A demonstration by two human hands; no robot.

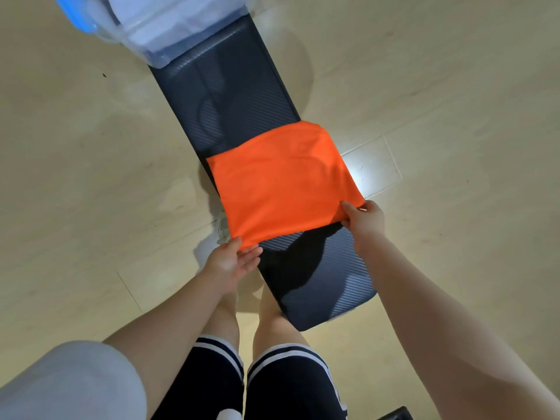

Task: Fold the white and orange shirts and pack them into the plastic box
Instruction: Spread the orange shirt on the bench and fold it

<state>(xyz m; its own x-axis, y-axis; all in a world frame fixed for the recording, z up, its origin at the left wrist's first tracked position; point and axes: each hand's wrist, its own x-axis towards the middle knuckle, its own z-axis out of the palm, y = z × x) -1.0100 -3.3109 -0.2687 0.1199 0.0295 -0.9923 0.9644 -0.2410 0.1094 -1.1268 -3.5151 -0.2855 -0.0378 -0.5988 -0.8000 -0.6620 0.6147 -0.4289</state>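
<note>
both hands, left hand (231,259) and right hand (363,221), pinch the folded orange shirt's (283,180) near corners, arms outstretched.

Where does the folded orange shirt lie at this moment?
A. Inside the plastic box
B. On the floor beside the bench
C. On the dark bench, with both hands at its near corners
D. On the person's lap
C: the orange shirt lies on the dark bench, the left hand and right hand holding its near corners; the plastic box stands at the far end.
</note>
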